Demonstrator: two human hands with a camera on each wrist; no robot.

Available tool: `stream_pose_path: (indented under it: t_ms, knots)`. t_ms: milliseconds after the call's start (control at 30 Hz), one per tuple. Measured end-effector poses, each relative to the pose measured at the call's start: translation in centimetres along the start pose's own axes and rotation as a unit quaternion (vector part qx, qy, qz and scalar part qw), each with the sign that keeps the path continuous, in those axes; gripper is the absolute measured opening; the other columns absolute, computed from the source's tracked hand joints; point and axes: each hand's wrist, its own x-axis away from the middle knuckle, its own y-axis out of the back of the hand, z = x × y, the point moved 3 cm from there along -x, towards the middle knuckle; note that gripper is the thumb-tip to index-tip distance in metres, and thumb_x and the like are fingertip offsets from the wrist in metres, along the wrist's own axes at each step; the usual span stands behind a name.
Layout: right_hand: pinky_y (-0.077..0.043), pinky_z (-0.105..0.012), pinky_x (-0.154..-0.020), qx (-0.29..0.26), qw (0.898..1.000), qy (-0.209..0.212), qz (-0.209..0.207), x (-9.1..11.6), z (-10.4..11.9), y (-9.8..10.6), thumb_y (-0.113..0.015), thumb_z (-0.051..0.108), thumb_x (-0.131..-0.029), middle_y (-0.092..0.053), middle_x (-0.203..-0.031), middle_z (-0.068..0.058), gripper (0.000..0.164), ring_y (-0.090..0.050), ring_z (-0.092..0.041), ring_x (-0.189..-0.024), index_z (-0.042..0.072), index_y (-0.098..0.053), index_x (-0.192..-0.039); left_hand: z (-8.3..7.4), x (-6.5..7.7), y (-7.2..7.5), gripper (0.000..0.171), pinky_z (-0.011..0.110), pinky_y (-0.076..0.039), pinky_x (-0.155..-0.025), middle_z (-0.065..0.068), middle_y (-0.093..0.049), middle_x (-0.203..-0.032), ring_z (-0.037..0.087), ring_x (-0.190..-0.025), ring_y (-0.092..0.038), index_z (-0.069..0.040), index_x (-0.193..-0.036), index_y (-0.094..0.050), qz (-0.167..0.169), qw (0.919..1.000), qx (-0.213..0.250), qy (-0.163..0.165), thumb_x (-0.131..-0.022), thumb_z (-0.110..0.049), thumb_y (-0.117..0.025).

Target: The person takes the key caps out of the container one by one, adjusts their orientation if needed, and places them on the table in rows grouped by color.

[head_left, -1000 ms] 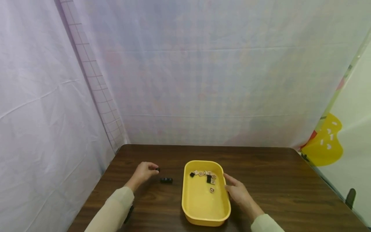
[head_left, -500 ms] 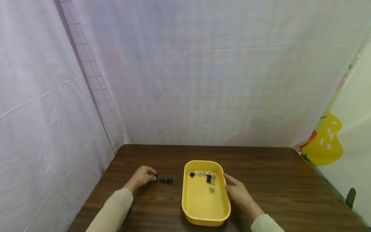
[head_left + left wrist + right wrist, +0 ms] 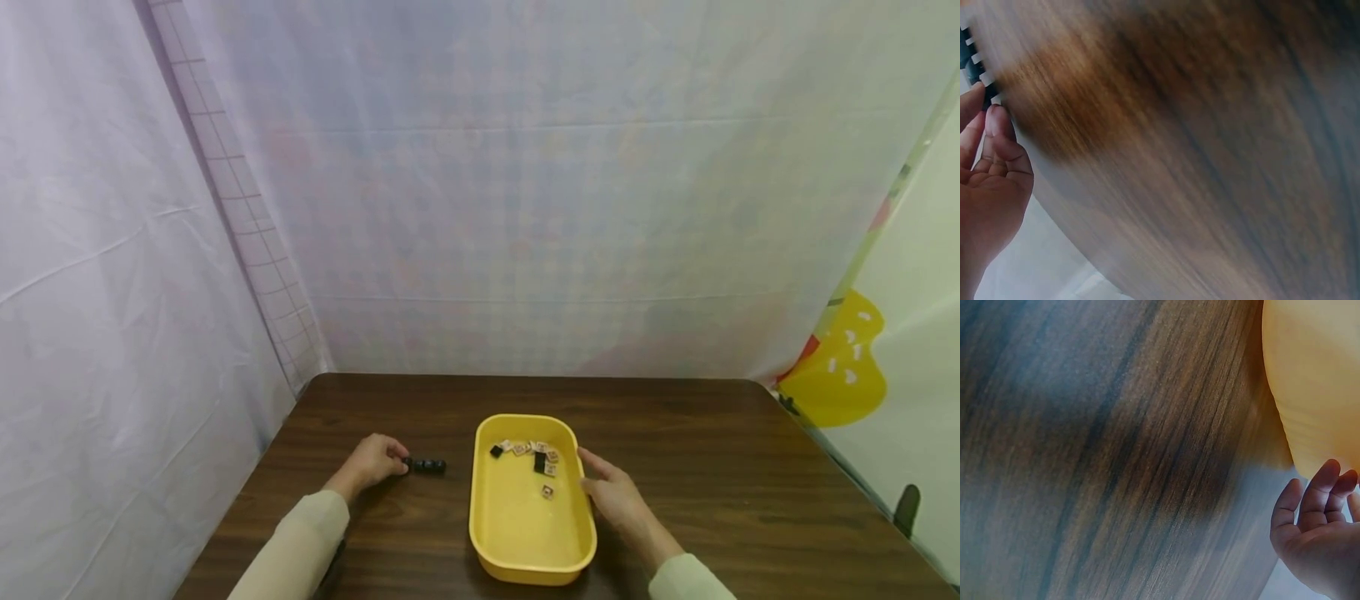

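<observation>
In the head view my left hand (image 3: pixel 372 460) pinches a small black block (image 3: pixel 407 462) between thumb and fingertips. It sits at the left end of a short row of black blocks (image 3: pixel 430 466) on the table. The left wrist view shows this black row (image 3: pixel 972 62) with pale gaps or faces along its edge, partly cut off. My right hand (image 3: pixel 618 500) rests against the right side of a yellow tub (image 3: pixel 483 533), its fingers along the outer wall. Inside the tub lie several small pale tiles (image 3: pixel 519 449) with dark marks and a few black pieces (image 3: pixel 540 462).
The dark wood-grain table (image 3: pixel 712 475) runs back to a pale curtain (image 3: pixel 525 208). Another dark object (image 3: pixel 332 558) lies partly hidden beside the left sleeve. White sheeting (image 3: pixel 112 333) hangs along the left side.
My left hand has brought its black block down from above and left of the row to the row's left end. The right hand and the tub have stayed in place.
</observation>
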Motion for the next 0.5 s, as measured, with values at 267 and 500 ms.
stream_pose_path:
  t_ms: [267, 500]
  knots:
    - [-0.049, -0.033, -0.056, 0.001, 1.0, 0.003, 0.0, 0.02, -0.02, -0.03, -0.049, 0.002, -0.097, -0.068, -0.094, -0.013, 0.053, -0.057, -0.017, -0.061, 0.0, -0.04, -0.149, -0.23, -0.03, -0.09, 0.019, 0.029, -0.048, -0.066, 0.0, -0.062, -0.077, 0.014, -0.072, -0.056, 0.001, -0.096, -0.073, -0.002, 0.9999, 0.003, -0.011, -0.077, 0.0, -0.078]
    - [-0.049, -0.031, -0.055, -0.012, 1.0, 0.0, 0.004, 0.03, -0.01, -0.08, -0.049, 0.001, -0.097, -0.065, -0.083, -0.009, 0.053, -0.055, -0.015, -0.058, -0.001, -0.039, -0.149, -0.23, 0.08, -0.14, 0.024, 0.03, -0.048, -0.065, 0.001, -0.061, -0.076, 0.015, -0.071, -0.056, 0.0, -0.099, -0.072, -0.001, 0.9999, 0.01, 0.0, -0.076, -0.001, -0.079]
